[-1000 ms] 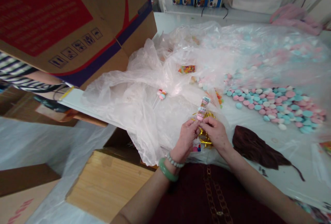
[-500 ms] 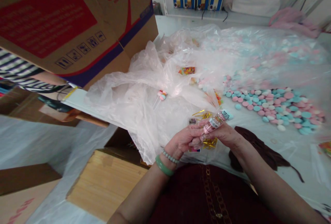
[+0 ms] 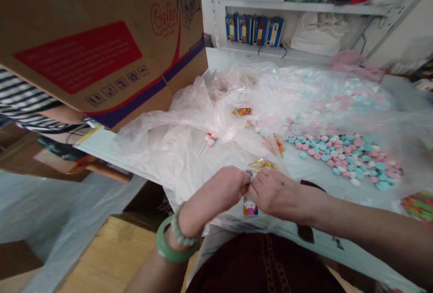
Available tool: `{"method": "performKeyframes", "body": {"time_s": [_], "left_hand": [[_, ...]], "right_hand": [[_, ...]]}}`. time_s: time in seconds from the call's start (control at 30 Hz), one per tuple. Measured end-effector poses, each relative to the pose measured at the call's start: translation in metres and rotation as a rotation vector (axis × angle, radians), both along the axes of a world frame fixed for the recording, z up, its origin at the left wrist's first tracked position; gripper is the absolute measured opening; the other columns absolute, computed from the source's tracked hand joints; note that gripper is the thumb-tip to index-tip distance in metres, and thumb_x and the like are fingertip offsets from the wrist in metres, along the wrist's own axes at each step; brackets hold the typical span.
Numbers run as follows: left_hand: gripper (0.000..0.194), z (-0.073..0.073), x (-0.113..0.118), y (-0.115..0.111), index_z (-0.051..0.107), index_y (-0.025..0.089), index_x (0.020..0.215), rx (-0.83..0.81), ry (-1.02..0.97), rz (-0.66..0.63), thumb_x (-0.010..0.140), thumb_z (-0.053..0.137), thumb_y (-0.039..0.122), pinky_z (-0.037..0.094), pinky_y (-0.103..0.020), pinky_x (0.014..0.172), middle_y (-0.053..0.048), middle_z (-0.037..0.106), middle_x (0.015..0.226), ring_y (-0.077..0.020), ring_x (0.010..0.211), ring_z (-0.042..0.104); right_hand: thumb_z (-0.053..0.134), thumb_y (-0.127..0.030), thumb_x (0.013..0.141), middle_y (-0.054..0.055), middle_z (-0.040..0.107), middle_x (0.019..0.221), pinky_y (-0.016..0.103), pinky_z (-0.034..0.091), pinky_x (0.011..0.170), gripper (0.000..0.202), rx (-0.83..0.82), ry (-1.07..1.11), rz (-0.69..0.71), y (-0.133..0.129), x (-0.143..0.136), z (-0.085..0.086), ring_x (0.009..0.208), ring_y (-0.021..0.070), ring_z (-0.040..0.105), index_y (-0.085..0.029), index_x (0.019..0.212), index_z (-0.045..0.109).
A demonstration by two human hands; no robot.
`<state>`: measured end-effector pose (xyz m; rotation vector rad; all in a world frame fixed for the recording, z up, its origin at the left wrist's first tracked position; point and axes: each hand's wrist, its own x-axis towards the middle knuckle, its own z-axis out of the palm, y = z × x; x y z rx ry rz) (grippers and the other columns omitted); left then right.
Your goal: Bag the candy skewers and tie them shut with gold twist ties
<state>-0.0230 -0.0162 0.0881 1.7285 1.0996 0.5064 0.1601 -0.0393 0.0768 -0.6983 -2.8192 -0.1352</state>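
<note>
My left hand (image 3: 230,189) and my right hand (image 3: 274,193) meet over the near part of the table, fingers closed together. What they pinch between them is mostly hidden behind the fingers. Just beyond the fingers lie gold twist ties (image 3: 262,164). A small printed packet (image 3: 251,208) shows below the fingertips. Pink, blue and white round candies (image 3: 345,153) are spread to the right under and beside clear plastic sheeting (image 3: 176,135). A marshmallow-like lollipop (image 3: 210,139) rests on the plastic.
A big cardboard box (image 3: 111,40) stands at the left, with a person's striped sleeve (image 3: 23,99) behind it. Shelves (image 3: 304,7) with blue boxes are at the back. An open carton (image 3: 111,252) sits below the table edge. A dark brown item (image 3: 306,233) lies beneath my right arm.
The clear tube of candies seen in my hands before is no longer visible. My hands have come together lower, with both backs turned up. The view has tilted up, showing more shelf.
</note>
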Motion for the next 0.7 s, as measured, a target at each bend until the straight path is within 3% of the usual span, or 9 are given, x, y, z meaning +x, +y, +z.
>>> {"method": "performKeyframes", "body": {"time_s": [0.07, 0.17, 0.23, 0.33, 0.4, 0.47, 0.5, 0.57, 0.7], "left_hand": [[0.019, -0.006, 0.016, -0.013, 0.06, 0.02, 0.06, 0.286, 0.069, 0.301, 0.069, 0.056, 0.004, 0.039, -0.029, 0.063, -0.003, 0.051, 0.058, -0.0159, 0.057, 0.044], [0.025, -0.024, 0.036, -0.022, 0.063, 0.018, 0.091, 0.428, 0.124, 0.539, 0.08, 0.044, 0.007, 0.041, -0.038, 0.083, -0.008, 0.059, 0.081, -0.0224, 0.078, 0.052], [0.022, -0.038, 0.041, -0.021, 0.06, 0.018, 0.099, 0.359, 0.0, 0.637, 0.086, 0.044, 0.013, 0.041, -0.038, 0.088, -0.01, 0.06, 0.089, -0.0223, 0.085, 0.054], [0.025, -0.053, 0.03, -0.018, 0.053, 0.02, 0.109, 0.05, -0.388, 0.761, 0.088, 0.053, 0.033, 0.046, -0.033, 0.084, -0.009, 0.06, 0.1, -0.0193, 0.09, 0.058], [0.042, -0.06, 0.015, -0.019, 0.049, 0.021, 0.114, -0.341, -0.681, 0.633, 0.085, 0.055, 0.051, 0.05, -0.033, 0.076, -0.009, 0.061, 0.101, -0.0194, 0.085, 0.062], [0.06, -0.065, 0.0, -0.022, 0.051, 0.019, 0.113, -0.803, -0.853, 0.284, 0.078, 0.051, 0.069, 0.052, -0.036, 0.065, -0.01, 0.063, 0.096, -0.0221, 0.075, 0.065], [0.065, -0.068, -0.007, -0.023, 0.053, 0.019, 0.112, -0.957, -0.884, 0.143, 0.076, 0.051, 0.073, 0.052, -0.035, 0.06, -0.01, 0.064, 0.092, -0.0228, 0.071, 0.066], [0.061, -0.074, -0.017, -0.026, 0.056, 0.017, 0.109, -1.087, -0.889, 0.015, 0.077, 0.054, 0.069, 0.049, -0.028, 0.052, -0.01, 0.067, 0.087, -0.0208, 0.063, 0.067], [0.051, -0.081, -0.029, -0.036, 0.061, 0.014, 0.104, -1.026, -0.898, 0.057, 0.082, 0.057, 0.059, 0.052, -0.028, 0.06, -0.01, 0.069, 0.082, -0.019, 0.067, 0.067]], "right_hand": [[0.046, -0.003, 0.079, 0.007, 0.064, 0.064, 0.031, 0.04, 0.058, 0.023, -0.067, 0.129, -0.14, 0.022, -0.004, 0.001, 0.058, 0.0181, 0.053, -0.017, 0.072, 0.064], [0.049, -0.018, 0.08, 0.002, 0.061, 0.058, 0.025, 0.041, 0.053, 0.02, -0.393, 0.598, -0.408, 0.048, -0.02, -0.006, 0.052, 0.0136, 0.051, -0.018, 0.066, 0.063], [0.046, -0.028, 0.082, -0.004, 0.052, 0.048, 0.023, 0.039, 0.045, 0.027, -0.633, 0.83, -0.486, 0.054, -0.035, -0.018, 0.042, 0.011, 0.043, -0.022, 0.058, 0.057], [0.04, -0.027, 0.083, -0.006, 0.041, 0.042, 0.024, 0.036, 0.04, 0.029, -0.845, 0.986, -0.486, 0.044, -0.047, -0.041, 0.037, 0.0111, 0.036, -0.025, 0.055, 0.047], [0.041, -0.026, 0.085, -0.004, 0.044, 0.046, 0.025, 0.037, 0.043, 0.027, -0.805, 1.021, -0.515, 0.033, -0.045, -0.055, 0.042, 0.0124, 0.04, -0.024, 0.058, 0.047], [0.049, -0.031, 0.085, -0.001, 0.051, 0.052, 0.027, 0.038, 0.051, 0.025, -0.689, 0.961, -0.524, 0.022, -0.037, -0.064, 0.05, 0.0142, 0.047, -0.022, 0.061, 0.052], [0.054, -0.033, 0.084, 0.001, 0.055, 0.056, 0.028, 0.039, 0.055, 0.024, -0.619, 0.893, -0.493, 0.018, -0.033, -0.066, 0.056, 0.0154, 0.05, -0.022, 0.062, 0.055], [0.061, -0.034, 0.083, 0.003, 0.059, 0.063, 0.031, 0.039, 0.064, 0.021, -0.42, 0.718, -0.361, 0.013, -0.027, -0.066, 0.064, 0.0172, 0.052, -0.02, 0.066, 0.06], [0.054, -0.02, 0.09, 0.004, 0.062, 0.07, 0.032, 0.037, 0.068, 0.017, 0.087, 0.457, -0.055, 0.008, -0.027, -0.06, 0.068, 0.0165, 0.051, -0.018, 0.075, 0.061]]}}
